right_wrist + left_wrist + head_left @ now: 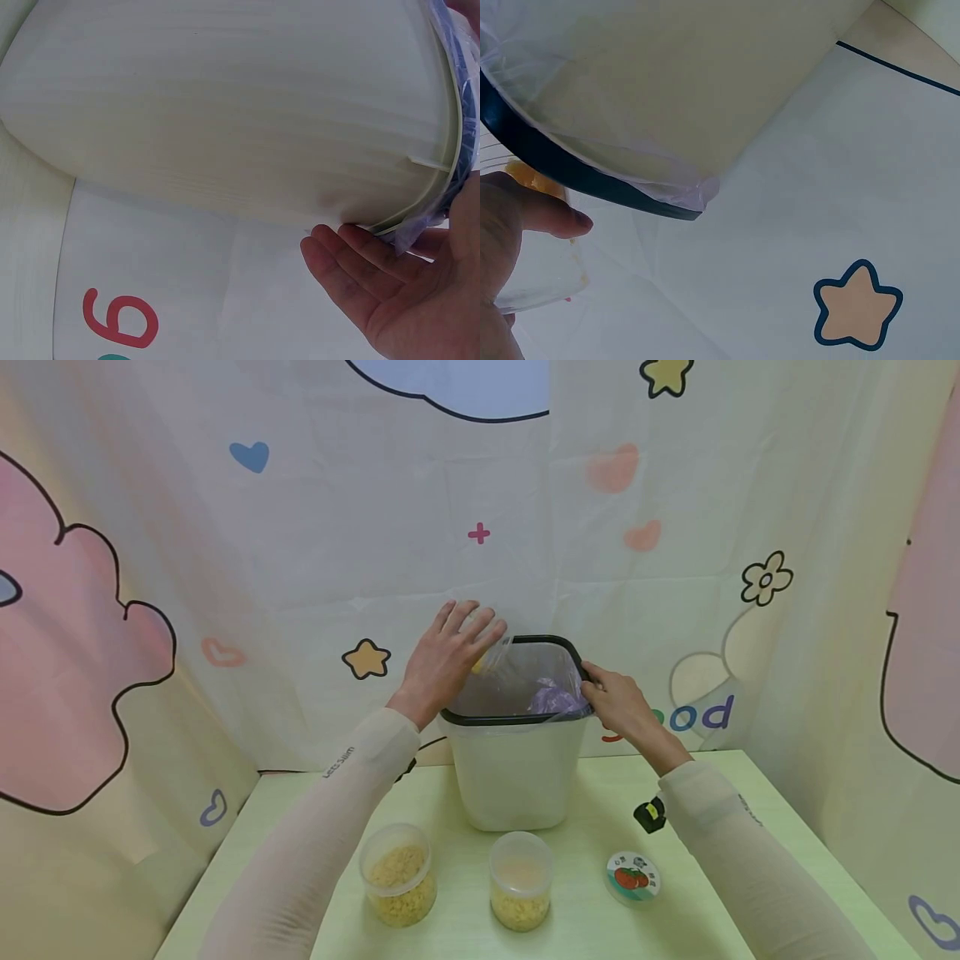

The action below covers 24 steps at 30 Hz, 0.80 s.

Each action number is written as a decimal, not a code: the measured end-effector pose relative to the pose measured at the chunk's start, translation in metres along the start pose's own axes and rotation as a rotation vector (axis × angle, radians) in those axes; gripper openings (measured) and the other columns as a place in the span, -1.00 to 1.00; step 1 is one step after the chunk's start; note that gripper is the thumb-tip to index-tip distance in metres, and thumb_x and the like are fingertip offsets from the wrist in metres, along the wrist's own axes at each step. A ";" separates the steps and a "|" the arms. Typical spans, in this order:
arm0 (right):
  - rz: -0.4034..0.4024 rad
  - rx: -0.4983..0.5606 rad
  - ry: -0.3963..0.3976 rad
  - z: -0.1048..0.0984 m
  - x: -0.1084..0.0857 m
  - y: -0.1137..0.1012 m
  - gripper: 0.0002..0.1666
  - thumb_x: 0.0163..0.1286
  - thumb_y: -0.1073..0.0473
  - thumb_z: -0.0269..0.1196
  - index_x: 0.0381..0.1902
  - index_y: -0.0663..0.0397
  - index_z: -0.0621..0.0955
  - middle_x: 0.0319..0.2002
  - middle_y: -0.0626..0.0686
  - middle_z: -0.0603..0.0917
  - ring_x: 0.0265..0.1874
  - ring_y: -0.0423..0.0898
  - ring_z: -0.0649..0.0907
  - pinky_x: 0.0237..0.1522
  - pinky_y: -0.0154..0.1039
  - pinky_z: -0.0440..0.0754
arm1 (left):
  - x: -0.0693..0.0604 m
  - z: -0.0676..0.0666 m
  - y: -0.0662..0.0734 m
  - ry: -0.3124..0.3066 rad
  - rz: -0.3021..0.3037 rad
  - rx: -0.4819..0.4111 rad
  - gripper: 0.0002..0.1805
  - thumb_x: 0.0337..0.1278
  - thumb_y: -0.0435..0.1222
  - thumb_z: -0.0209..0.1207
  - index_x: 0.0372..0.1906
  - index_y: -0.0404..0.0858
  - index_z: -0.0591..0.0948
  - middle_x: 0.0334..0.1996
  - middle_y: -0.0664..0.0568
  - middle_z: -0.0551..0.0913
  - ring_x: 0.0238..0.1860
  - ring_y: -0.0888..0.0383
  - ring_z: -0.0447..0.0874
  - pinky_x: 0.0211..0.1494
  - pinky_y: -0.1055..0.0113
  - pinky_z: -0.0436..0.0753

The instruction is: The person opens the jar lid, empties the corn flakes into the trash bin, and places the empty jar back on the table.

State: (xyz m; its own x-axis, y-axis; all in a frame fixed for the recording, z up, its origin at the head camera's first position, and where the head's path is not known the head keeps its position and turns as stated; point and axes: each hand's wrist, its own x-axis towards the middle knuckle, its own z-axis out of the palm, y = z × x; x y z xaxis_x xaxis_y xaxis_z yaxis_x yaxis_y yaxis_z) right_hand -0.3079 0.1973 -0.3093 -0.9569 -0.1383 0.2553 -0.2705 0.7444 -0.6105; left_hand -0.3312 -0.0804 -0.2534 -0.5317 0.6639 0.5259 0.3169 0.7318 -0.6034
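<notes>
A white bin (513, 781) with a black rim stands at the back of the table, lined with a clear bag. Crumpled purple plastic (555, 696) lies inside it. My left hand (448, 647) holds a clear plastic tub (544, 274) tilted over the bin's left side; its thumb lies along the tub. Yellow food (532, 178) clings inside the tub near the rim. On the right, my right hand (621, 700) grips the bin's rim, with its fingers (352, 270) on the outside. The left fingers' undersides are hidden in the head view.
Two clear tubs of yellow crumbly food, a left tub (399, 881) and a middle tub (521, 885), stand on the table (577, 935) in front of the bin. A round lid (633, 878) with a red picture lies to their right. A patterned curtain (375, 552) hangs behind.
</notes>
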 end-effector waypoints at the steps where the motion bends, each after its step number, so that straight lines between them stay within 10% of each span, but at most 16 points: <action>1: 0.000 -0.002 -0.001 0.000 0.000 0.000 -0.34 0.50 0.12 -0.13 0.51 0.17 0.19 -0.61 0.03 0.48 -0.80 -0.19 0.40 -0.62 -0.29 0.40 | 0.000 0.000 0.000 -0.004 0.007 0.006 -0.17 0.10 -0.38 0.31 0.45 0.04 0.22 0.43 0.01 0.27 0.48 -0.05 0.15 0.60 0.04 0.12; 24: -0.004 -0.002 -0.004 0.000 0.000 0.000 -0.34 0.50 0.12 -0.13 0.51 0.17 0.19 -0.78 -0.09 0.38 -0.83 -0.20 0.37 -0.62 -0.29 0.39 | -0.002 0.001 -0.001 -0.070 0.118 0.125 -0.02 0.03 -0.26 0.39 0.52 0.06 0.11 0.50 0.03 0.19 0.54 -0.02 0.06 0.63 0.02 -0.04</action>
State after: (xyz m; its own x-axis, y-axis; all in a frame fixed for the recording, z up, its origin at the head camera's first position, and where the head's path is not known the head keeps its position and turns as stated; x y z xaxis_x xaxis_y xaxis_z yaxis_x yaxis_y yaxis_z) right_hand -0.3082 0.1971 -0.3092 -0.9561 -0.1439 0.2551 -0.2743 0.7454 -0.6076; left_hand -0.3314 -0.0830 -0.2547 -0.5512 0.7282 0.4072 0.2820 0.6219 -0.7305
